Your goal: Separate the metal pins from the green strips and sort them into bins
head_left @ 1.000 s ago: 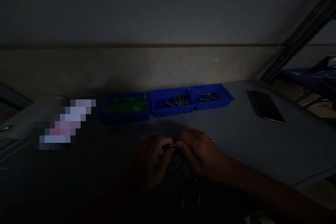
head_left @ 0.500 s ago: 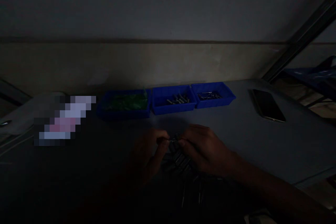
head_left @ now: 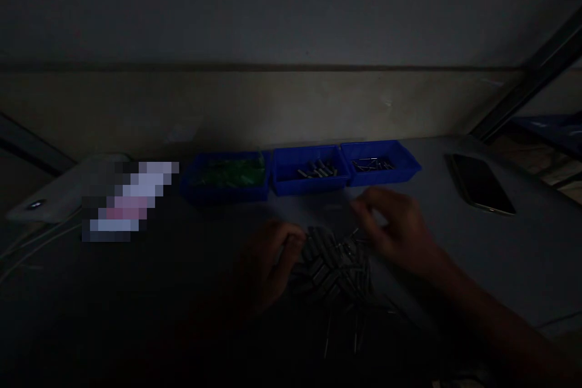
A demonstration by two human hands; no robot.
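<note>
In the dim light, a pile of small dark metal cylinders and thin metal pins (head_left: 325, 273) lies on the table between my hands. At the pile's left edge is my left hand (head_left: 275, 264), its thumb and forefinger pressed together; whatever they pinch is too dark to make out. My right hand (head_left: 400, 227) hovers up and right of the pile, just in front of the right blue bin (head_left: 384, 176). Its fingers are curled with thumb and forefinger close together, slightly blurred, and I cannot see what is between them. The right bin has thin metal pins in it.
The middle blue bin (head_left: 311, 185) holds short metal cylinders. Green pieces fill the left blue bin (head_left: 225, 194). A phone (head_left: 484, 185) lies on the right; a white object (head_left: 59, 191) with cables and a pixelated patch are on the left. A wall (head_left: 291, 103) stands behind the bins.
My right hand has parted from my left and moved right and up towards the right bin, uncovering more of the pile. My left hand keeps its pinch. The view has shifted slightly.
</note>
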